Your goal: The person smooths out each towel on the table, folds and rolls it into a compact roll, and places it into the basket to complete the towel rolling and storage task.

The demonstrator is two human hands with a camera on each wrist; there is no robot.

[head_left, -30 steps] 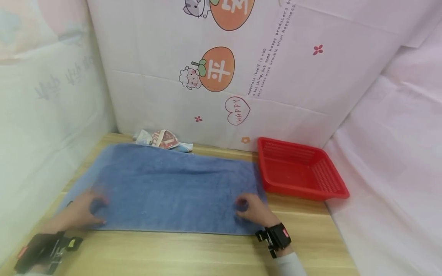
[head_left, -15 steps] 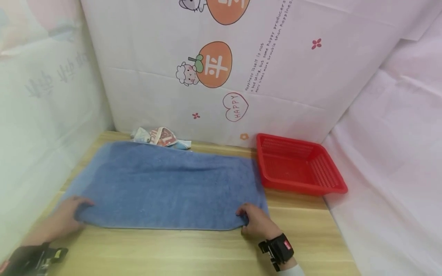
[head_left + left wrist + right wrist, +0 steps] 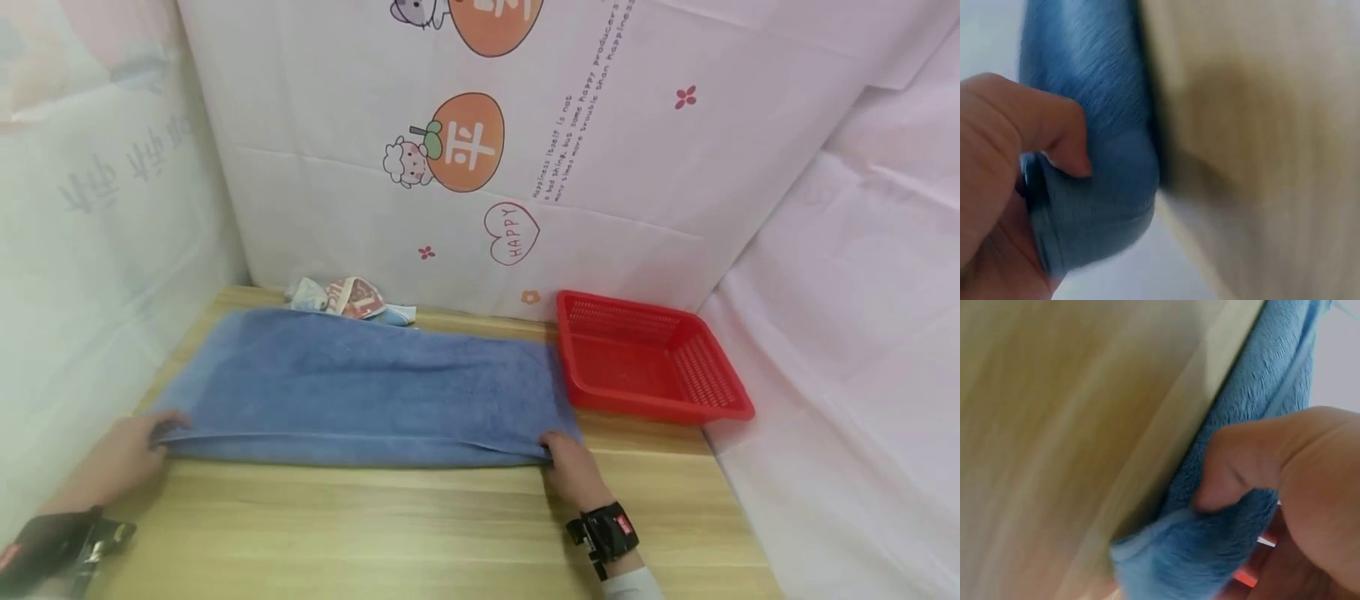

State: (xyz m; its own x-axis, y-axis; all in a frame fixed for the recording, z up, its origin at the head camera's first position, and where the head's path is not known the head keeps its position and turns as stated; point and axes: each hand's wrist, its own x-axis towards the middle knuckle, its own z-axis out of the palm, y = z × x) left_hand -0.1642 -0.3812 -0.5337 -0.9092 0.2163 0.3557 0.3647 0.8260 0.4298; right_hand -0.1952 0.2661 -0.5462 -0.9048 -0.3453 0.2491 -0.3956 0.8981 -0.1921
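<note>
A blue towel (image 3: 360, 383) lies spread across the wooden table, its near edge turned up into a narrow fold. At the towel's near left corner my left hand (image 3: 123, 458) grips the folded edge; in the left wrist view the thumb of that hand (image 3: 1029, 125) bends over the blue cloth (image 3: 1104, 150). My right hand (image 3: 573, 471) pinches the near right corner. The right wrist view shows the thumb of this hand (image 3: 1297, 462) pressing on the towel (image 3: 1235, 519), its other fingers mostly hidden behind the cloth.
A red plastic basket (image 3: 648, 408) stands at the back right, close beside the towel. Crumpled printed wrappers or cloths (image 3: 352, 297) lie behind the towel at the back left. White printed sheets (image 3: 330, 200) wall off the back and both sides of the wooden table (image 3: 360, 533).
Both hands first come down to the towel's near corners and take hold of them. The near edge is then turned up and away from me, so the towel now looks narrower.
</note>
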